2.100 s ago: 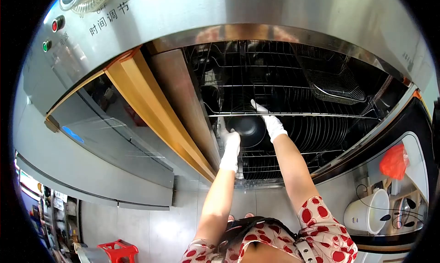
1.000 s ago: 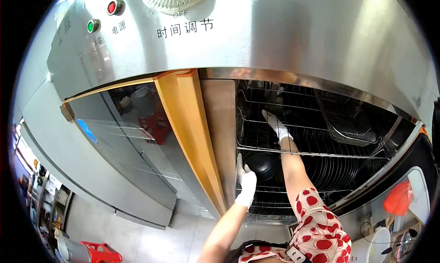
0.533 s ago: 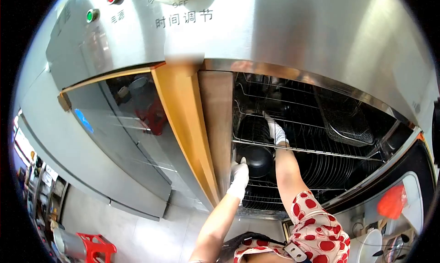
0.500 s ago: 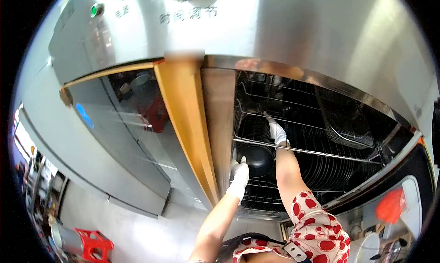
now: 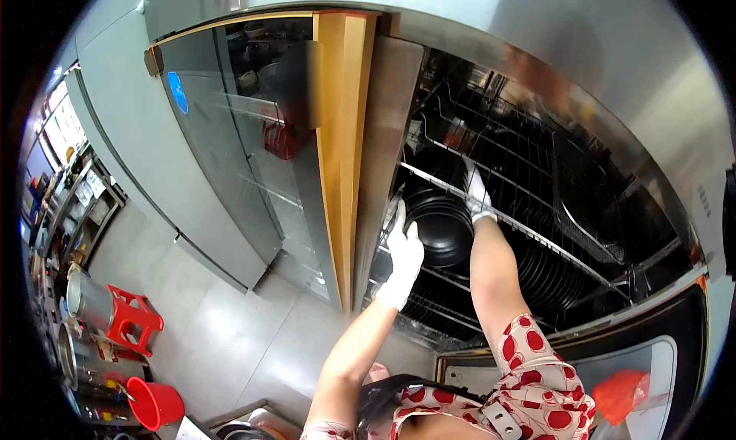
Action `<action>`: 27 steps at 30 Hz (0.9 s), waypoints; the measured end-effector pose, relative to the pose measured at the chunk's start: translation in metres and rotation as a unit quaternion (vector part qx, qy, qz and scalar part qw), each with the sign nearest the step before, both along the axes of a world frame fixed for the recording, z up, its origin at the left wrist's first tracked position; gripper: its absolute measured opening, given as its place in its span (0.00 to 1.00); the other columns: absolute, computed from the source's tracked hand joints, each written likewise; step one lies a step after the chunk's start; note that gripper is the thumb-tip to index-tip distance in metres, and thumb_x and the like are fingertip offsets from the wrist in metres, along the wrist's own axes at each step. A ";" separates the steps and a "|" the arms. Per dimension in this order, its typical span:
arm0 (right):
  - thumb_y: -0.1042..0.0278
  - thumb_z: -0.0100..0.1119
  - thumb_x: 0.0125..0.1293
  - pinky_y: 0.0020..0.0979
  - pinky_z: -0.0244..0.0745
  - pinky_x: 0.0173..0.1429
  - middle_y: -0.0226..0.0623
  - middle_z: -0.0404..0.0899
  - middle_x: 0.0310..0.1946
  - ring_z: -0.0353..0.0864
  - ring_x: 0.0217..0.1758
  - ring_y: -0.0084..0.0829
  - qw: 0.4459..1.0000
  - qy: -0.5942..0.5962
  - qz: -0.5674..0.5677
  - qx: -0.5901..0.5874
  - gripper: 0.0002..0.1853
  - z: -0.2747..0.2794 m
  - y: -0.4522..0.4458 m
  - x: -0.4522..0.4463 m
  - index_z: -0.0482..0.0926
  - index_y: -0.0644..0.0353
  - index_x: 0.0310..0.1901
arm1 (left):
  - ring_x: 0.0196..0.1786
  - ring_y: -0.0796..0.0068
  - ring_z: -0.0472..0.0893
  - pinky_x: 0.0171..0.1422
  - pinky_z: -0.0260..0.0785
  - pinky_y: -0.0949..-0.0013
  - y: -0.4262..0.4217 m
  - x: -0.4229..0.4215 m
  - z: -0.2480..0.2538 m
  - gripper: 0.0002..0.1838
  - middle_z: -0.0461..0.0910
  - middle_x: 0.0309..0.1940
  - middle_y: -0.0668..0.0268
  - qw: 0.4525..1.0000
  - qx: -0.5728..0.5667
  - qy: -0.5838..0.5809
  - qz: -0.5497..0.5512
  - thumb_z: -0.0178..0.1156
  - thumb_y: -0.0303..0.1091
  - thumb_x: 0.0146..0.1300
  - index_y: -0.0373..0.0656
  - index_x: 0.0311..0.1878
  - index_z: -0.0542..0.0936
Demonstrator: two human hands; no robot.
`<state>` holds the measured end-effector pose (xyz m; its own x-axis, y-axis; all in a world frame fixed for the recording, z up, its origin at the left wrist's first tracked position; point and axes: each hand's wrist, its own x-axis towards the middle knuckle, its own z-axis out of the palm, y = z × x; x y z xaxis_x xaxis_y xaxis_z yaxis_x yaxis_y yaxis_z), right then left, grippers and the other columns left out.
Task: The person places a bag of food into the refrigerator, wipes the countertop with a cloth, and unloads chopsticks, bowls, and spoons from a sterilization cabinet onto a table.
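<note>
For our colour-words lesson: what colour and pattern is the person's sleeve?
The sleeve is cream with red spots, clear in the head view.

Red stool (image 5: 135,319) beside metal pot (image 5: 90,299), red bucket (image 5: 156,405); red plastic bag (image 5: 616,395)

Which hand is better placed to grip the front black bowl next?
Probably the left hand: its thumb is at the near side of the front bowl. The right hand is deeper in, partly behind the shelf wire.

Bowls (image 5: 446,239) in cabinet (image 5: 652,152), left of basket (image 5: 586,202)
</note>
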<state>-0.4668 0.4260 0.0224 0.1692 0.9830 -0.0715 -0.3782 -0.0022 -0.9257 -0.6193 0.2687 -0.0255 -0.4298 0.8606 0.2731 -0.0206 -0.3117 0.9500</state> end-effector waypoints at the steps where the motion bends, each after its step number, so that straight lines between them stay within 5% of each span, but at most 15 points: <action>1: 0.39 0.52 0.64 0.37 0.67 0.64 0.38 0.73 0.59 0.71 0.60 0.37 1.000 0.007 0.000 -0.002 0.34 0.002 0.000 -0.003 0.70 0.57 0.63 | 0.69 0.53 0.65 0.75 0.51 0.62 0.002 -0.003 -0.001 0.29 0.66 0.66 0.46 1.000 -0.003 0.026 0.011 0.53 0.20 0.62 0.38 0.68 0.65; 9: 0.41 0.53 0.64 0.37 0.71 0.61 0.38 0.78 0.55 0.76 0.56 0.37 0.994 0.093 0.047 -0.041 0.32 0.037 -0.047 -0.042 0.73 0.58 0.61 | 0.65 0.54 0.71 0.69 0.61 0.66 -0.018 -0.014 0.022 0.28 0.72 0.60 0.47 1.000 -0.005 0.000 0.018 0.51 0.17 0.62 0.40 0.67 0.68; 11: 0.42 0.51 0.66 0.35 0.66 0.66 0.38 0.75 0.59 0.73 0.61 0.35 0.983 0.073 0.152 -0.068 0.33 0.016 -0.018 -0.036 0.71 0.60 0.63 | 0.66 0.54 0.70 0.70 0.60 0.65 -0.023 -0.019 0.020 0.27 0.71 0.61 0.47 0.999 0.008 0.034 0.041 0.52 0.16 0.61 0.38 0.66 0.69; 14: 0.44 0.45 0.70 0.33 0.58 0.72 0.39 0.67 0.66 0.65 0.68 0.33 0.986 0.024 0.162 0.021 0.33 -0.024 -0.004 -0.030 0.67 0.61 0.66 | 0.67 0.53 0.68 0.72 0.57 0.63 -0.038 -0.025 0.031 0.29 0.70 0.63 0.48 0.996 0.006 0.071 0.059 0.50 0.14 0.58 0.38 0.65 0.69; 18: 0.44 0.42 0.71 0.34 0.61 0.71 0.41 0.68 0.65 0.68 0.66 0.35 0.981 -0.025 0.193 0.026 0.31 -0.018 -0.024 -0.040 0.68 0.61 0.65 | 0.70 0.57 0.65 0.74 0.54 0.65 -0.061 -0.033 0.042 0.29 0.69 0.64 0.51 0.987 0.024 0.121 0.104 0.48 0.14 0.56 0.39 0.64 0.71; 23: 0.41 0.42 0.70 0.43 0.70 0.65 0.42 0.74 0.59 0.76 0.58 0.41 0.924 0.127 0.322 -0.161 0.30 0.017 -0.112 -0.089 0.70 0.56 0.63 | 0.71 0.50 0.62 0.74 0.54 0.60 -0.092 -0.032 0.044 0.35 0.63 0.68 0.48 0.983 -0.009 0.113 0.144 0.42 0.12 0.53 0.43 0.68 0.66; 27: 0.41 0.43 0.69 0.45 0.73 0.62 0.42 0.76 0.56 0.78 0.55 0.41 0.886 0.114 0.404 -0.197 0.29 0.036 -0.156 -0.123 0.72 0.54 0.61 | 0.68 0.41 0.63 0.69 0.63 0.53 -0.126 -0.048 0.056 0.40 0.54 0.71 0.44 0.978 -0.084 0.131 0.139 0.46 0.12 0.53 0.48 0.72 0.58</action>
